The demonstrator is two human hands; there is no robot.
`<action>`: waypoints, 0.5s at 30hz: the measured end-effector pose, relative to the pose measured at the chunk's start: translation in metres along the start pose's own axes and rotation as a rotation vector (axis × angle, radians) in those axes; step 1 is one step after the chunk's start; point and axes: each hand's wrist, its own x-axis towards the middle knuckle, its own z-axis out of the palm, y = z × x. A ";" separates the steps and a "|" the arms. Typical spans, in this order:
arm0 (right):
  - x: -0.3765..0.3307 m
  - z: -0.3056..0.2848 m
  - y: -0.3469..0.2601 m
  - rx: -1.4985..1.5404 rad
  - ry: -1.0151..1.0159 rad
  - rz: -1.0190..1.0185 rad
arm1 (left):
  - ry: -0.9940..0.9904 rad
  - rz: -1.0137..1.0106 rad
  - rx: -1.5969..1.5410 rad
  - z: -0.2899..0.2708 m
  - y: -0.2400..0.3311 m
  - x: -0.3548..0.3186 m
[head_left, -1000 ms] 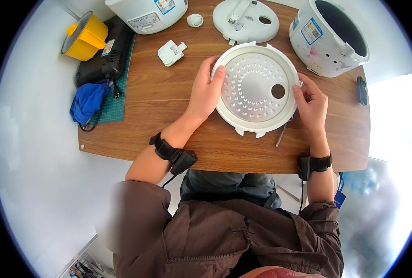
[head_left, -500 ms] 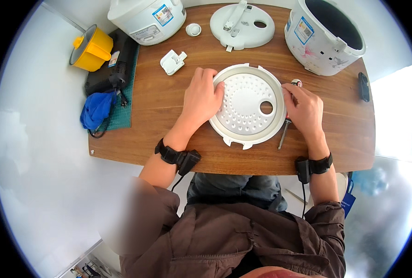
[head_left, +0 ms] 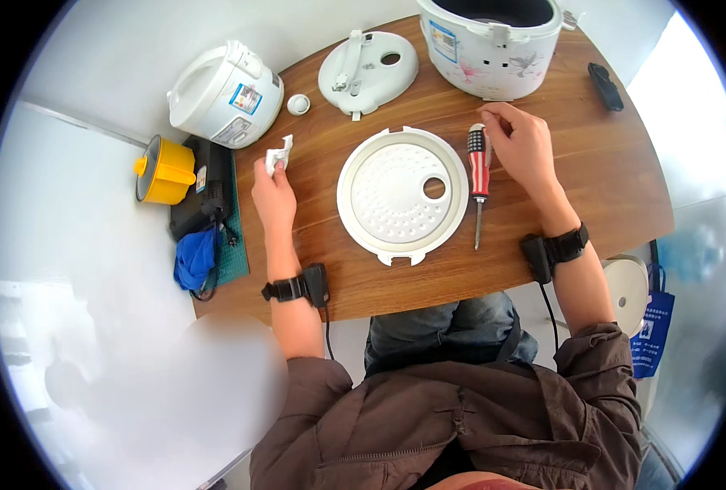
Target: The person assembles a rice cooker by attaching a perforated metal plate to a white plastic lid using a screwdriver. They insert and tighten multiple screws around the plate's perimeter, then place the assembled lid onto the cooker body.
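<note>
My left hand (head_left: 275,200) is closed on a small white plastic part (head_left: 279,153), pinched between thumb and fingers above the left of the table. A round white lid plate (head_left: 395,224) with dimples and one round hole lies flat in the middle, with neither hand on it. To its right rests a screwdriver (head_left: 479,163) with a red, white and dark patterned handle, its tip toward me. My right hand (head_left: 522,147) is beside the handle's top end, fingers curled in with thumb near forefinger. Whatever may be between those fingers is hidden.
At the back are a white rice cooker (head_left: 228,94), a small round white cap (head_left: 298,104), a pale outer lid (head_left: 371,73) and an open cooker body (head_left: 493,61). A yellow pot (head_left: 165,171), black case (head_left: 204,188) and blue cloth (head_left: 195,260) sit left. A black object (head_left: 605,87) lies far right.
Both hands have let go of the lid plate. My left hand moved left and picked up the small white part; my right hand lifted off the rim. The view has shifted and turned.
</note>
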 end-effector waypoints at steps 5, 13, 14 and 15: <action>-0.002 0.005 -0.003 0.200 -0.002 -0.050 | -0.213 0.030 -0.950 0.009 0.055 -0.019; -0.005 0.006 -0.003 0.582 -0.083 -0.053 | -0.712 0.083 -1.114 0.064 0.173 -0.040; -0.005 0.005 -0.003 0.529 -0.041 -0.038 | -0.674 0.159 -1.017 0.074 0.182 -0.038; -0.003 0.008 0.000 0.624 0.042 0.018 | -0.632 0.230 -0.920 0.082 0.191 -0.036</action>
